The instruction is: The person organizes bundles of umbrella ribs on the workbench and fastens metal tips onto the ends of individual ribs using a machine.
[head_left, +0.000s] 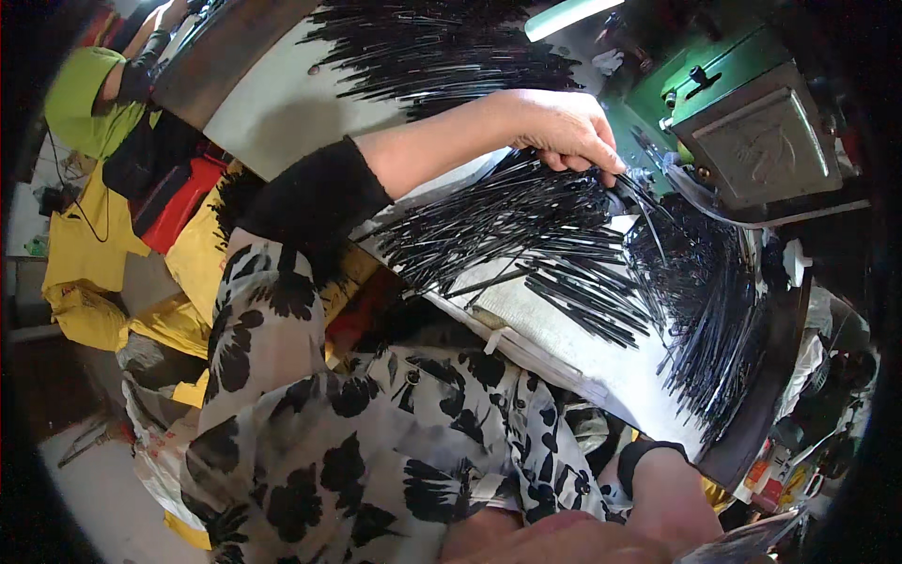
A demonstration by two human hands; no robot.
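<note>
My left hand (571, 132) reaches across from the left, its fingers pinched together near the green machine. Between thumb and fingers is a thin black wire (655, 230), partly covered by the hand. Under the hand spreads a loose bundle of cut black wires (489, 221) on the white tabletop (648, 381). Another heap of black wires (719, 329) lies just to the right of it, by the machine's foot. My right hand is not visible. A bare limb with a black band (662, 453) shows at the lower right.
A green machine (775, 141) with a grey metal cover stands at the right. More black wires (442, 47) fill the far side of the table, under a lamp tube (573, 17). At the left are yellow bags (99, 226) and another person in a lime top (80, 108).
</note>
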